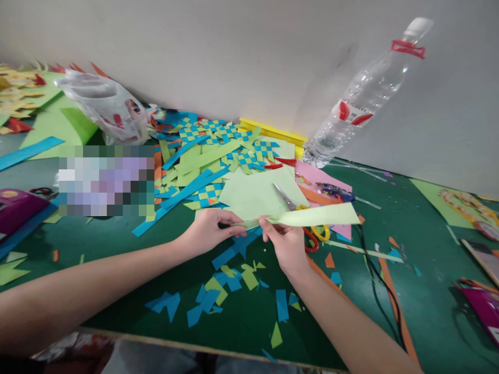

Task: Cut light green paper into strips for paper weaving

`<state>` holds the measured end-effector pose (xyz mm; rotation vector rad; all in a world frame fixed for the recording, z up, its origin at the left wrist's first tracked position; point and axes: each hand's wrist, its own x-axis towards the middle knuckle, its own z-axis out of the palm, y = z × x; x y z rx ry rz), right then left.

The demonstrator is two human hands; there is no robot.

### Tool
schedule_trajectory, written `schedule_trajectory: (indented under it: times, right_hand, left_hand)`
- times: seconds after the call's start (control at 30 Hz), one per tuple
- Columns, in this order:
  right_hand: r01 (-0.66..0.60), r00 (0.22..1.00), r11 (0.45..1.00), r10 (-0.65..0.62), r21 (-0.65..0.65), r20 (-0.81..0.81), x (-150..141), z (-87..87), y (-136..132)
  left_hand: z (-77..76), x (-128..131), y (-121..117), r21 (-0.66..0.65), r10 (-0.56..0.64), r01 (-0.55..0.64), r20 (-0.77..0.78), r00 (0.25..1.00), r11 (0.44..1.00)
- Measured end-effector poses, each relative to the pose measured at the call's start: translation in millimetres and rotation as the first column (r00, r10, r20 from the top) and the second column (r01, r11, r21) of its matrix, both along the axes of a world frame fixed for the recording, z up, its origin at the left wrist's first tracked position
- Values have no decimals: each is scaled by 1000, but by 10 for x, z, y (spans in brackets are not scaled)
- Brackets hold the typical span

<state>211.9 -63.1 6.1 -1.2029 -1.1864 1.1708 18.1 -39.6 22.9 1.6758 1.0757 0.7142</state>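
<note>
My left hand and my right hand pinch one light green paper strip between them, above the table. The strip's wide end sticks out to the right of my right hand. Its left part looks narrow and folded or creased between my fingers. Just behind it lie scissors with red and yellow handles, partly covered by the strip and my right hand. A pale green paper sheet lies under the scissors' blades. Woven blue and green paper pieces are heaped beyond my hands, among loose strips.
A clear plastic bottle leans against the wall. A plastic bag stands at the back left. Blue and green scraps litter the green tabletop near its front edge. A black cord runs along the right, near a glue gun.
</note>
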Motion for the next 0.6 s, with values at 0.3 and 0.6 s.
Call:
schedule_trajectory:
  times: [0.3,0.6]
  right_hand:
    - [0,1000,1000,-1,-24,-16,-9,-22,-8]
    - [45,997,998,-47,-40,-65,-20,-36,-2]
  left_hand:
    - [0,-8,7,28,-26,26,-18,1000,999]
    - [8,-5,6,187,-33,44,-59,998,981]
